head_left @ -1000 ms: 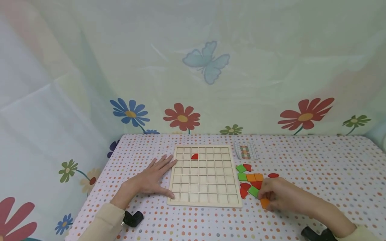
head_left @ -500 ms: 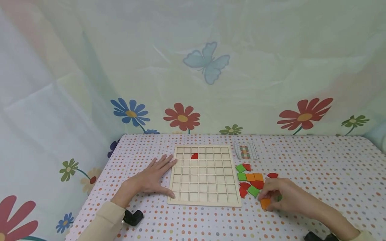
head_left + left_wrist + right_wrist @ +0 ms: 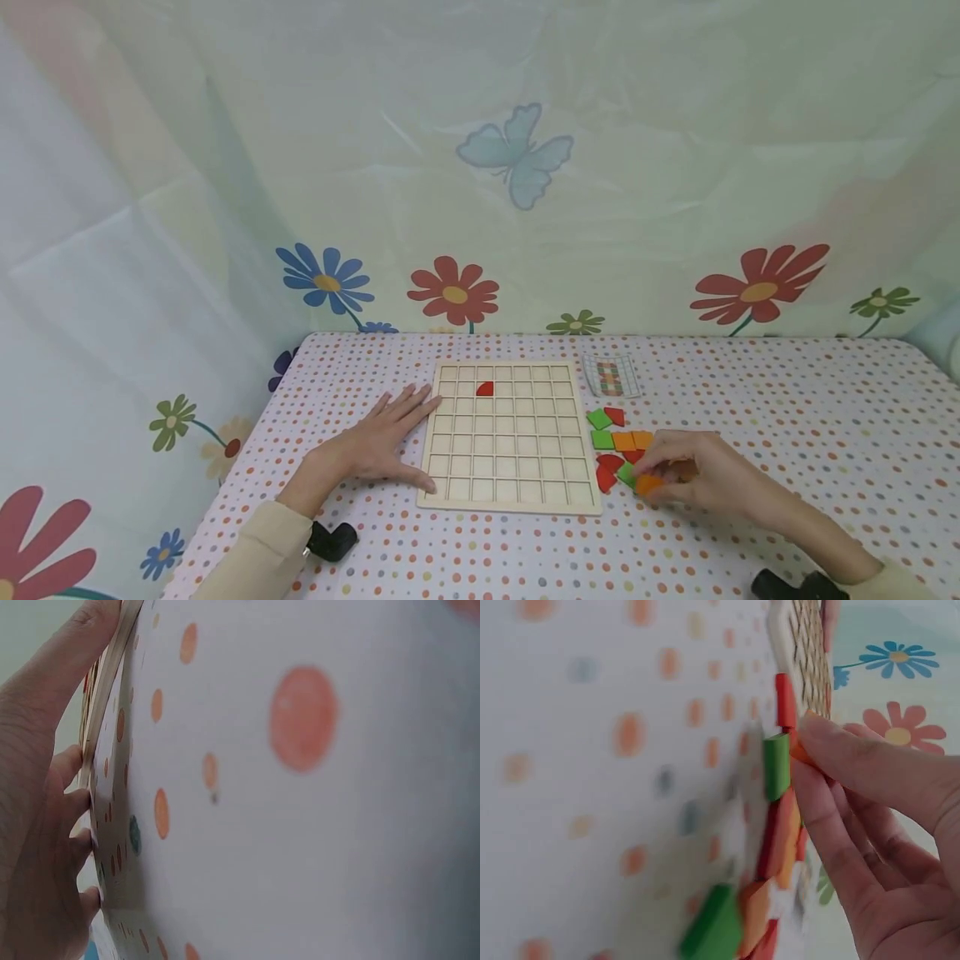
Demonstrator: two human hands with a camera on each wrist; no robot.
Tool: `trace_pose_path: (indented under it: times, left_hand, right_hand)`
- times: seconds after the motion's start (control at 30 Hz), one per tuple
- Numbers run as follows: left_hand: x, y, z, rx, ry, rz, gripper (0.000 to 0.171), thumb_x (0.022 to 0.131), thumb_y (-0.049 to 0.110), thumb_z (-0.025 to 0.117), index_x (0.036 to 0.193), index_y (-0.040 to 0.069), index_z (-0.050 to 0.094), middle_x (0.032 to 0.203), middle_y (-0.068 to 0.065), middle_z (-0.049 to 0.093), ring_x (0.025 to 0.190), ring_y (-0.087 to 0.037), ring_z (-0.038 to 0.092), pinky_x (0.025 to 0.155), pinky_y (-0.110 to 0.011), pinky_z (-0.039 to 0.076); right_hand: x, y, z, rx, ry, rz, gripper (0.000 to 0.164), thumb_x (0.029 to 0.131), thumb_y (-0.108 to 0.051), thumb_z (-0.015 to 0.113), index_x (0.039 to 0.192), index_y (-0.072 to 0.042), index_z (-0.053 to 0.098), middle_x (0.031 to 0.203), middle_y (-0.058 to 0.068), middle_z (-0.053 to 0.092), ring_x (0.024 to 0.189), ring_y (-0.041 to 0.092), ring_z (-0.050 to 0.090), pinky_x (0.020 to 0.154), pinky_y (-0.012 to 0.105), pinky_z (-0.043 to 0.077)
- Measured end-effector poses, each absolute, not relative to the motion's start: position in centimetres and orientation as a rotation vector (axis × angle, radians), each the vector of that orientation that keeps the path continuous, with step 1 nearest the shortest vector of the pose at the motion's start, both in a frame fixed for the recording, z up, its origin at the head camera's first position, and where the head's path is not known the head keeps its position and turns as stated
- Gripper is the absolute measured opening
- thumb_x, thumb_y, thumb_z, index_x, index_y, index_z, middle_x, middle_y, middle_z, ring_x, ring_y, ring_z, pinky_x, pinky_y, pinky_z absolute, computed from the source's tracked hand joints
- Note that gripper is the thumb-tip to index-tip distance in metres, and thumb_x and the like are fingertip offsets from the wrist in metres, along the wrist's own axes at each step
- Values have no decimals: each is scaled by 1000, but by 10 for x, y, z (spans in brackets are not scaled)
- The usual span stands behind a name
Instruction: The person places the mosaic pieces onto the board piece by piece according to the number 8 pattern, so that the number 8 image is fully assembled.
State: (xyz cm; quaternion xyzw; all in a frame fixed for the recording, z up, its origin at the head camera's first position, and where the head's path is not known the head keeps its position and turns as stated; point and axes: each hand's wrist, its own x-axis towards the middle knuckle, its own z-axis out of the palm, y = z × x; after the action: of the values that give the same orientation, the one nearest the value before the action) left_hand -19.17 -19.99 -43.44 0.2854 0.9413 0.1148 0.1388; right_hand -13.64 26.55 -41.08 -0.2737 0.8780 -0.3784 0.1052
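Observation:
A pale wooden grid board [image 3: 510,510] lies on the table, with one red quarter-circle tile [image 3: 486,389] in a cell of its second row. My left hand [image 3: 378,440] rests at the board's left edge, fingers spread and thumb near the lower corner; the left wrist view shows the thumb [image 3: 71,652] against the rim. Between thumb and fingertips my right hand [image 3: 705,471] pinches an orange tile [image 3: 647,484], just above the loose pieces. Close by lie a green tile [image 3: 626,474] and red pieces [image 3: 606,478]. The right hand partly hides the pile.
More green tiles [image 3: 602,440], orange tiles [image 3: 623,442] and a red piece [image 3: 615,416] lie right of the board. A small card with a printed pattern [image 3: 611,377] sits behind them. The dotted tablecloth [image 3: 787,400] reaches back to a flowered curtain [image 3: 637,208].
The orange tile at the pile's near end has been picked up by my right hand and moved slightly left and away from me. My left hand and the board stay put.

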Motion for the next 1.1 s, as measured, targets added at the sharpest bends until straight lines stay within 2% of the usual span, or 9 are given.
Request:
trace_pose_path:
  times: [0.17, 0.23, 0.27, 0.37, 0.47, 0.5, 0.6, 0.87, 1.1]
  left_hand:
    - [-191, -200, -434, 818, 2715, 330, 122, 79, 75, 76, 169, 17, 18, 176, -9, 8, 162, -33, 4, 129, -57, 7]
    - [-191, -200, -434, 815, 2712, 325, 123, 79, 76, 76, 170, 17, 18, 176, -8, 7, 162, -33, 4, 129, -57, 7]
    - [-191, -201, -435, 814, 2713, 322, 123, 78, 76, 76, 170, 18, 18, 176, -8, 7, 162, -33, 4, 129, -57, 7]
    - [-192, -201, -435, 817, 2717, 315, 123, 78, 76, 75, 170, 18, 17, 176, -8, 7, 162, -32, 4, 129, -57, 7]
    - [-192, -200, -434, 813, 2723, 307, 123, 78, 76, 75, 170, 18, 17, 177, -7, 7, 162, -31, 4, 129, -56, 7]
    - [-192, -200, -434, 814, 2723, 306, 123, 79, 76, 75, 170, 19, 17, 177, -7, 7, 162, -31, 4, 129, -56, 7]
    - [-193, -200, -434, 813, 2724, 310, 122, 79, 75, 75, 170, 19, 17, 177, -6, 7, 162, -31, 3, 130, -56, 6]
    - [-192, -200, -438, 778, 2720, 315, 121, 78, 76, 75, 170, 22, 17, 177, -3, 6, 162, -28, 2, 130, -54, 6]
    - [-192, -199, -434, 813, 2721, 335, 120, 80, 72, 77, 170, 19, 18, 176, -7, 7, 162, -32, 3, 129, -57, 6]
  right_hand:
    - [-152, 244, -398, -858, 2613, -1122, 24, 82, -6, 88, 106, -10, 83, 94, -8, 68, 83, 4, 62, 74, 23, 61]
    - [-161, 235, -393, -855, 2620, -1123, 24, 84, -5, 86, 107, -8, 83, 95, -7, 68, 87, 10, 65, 79, 25, 62]
    - [-166, 230, -391, -858, 2622, -1134, 24, 84, -3, 86, 107, -7, 82, 96, -5, 69, 95, 18, 68, 81, 27, 63]
    - [-182, 214, -387, -885, 2629, -1152, 24, 85, -1, 84, 109, -3, 82, 97, -2, 71, 100, 30, 68, 84, 32, 63]
    - [-201, 197, -387, -927, 2629, -1163, 23, 87, 1, 82, 110, 0, 81, 99, 0, 72, 100, 29, 67, 85, 34, 63]
    - [-207, 192, -387, -936, 2632, -1153, 22, 88, 1, 81, 111, 0, 81, 98, 0, 71, 94, 23, 65, 84, 33, 63]
    - [-225, 174, -390, -948, 2639, -1147, 22, 89, 2, 80, 112, 0, 81, 98, 1, 71, 92, 18, 64, 84, 33, 63]
    - [-259, 126, -406, -982, 2630, -1200, 24, 92, 5, 76, 115, 2, 79, 98, 7, 72, 93, 23, 68, 80, 32, 61]
    - [-268, 107, -412, -958, 2640, -1161, 19, 92, 6, 75, 110, 3, 81, 96, 9, 72, 89, 24, 67, 74, 31, 58]
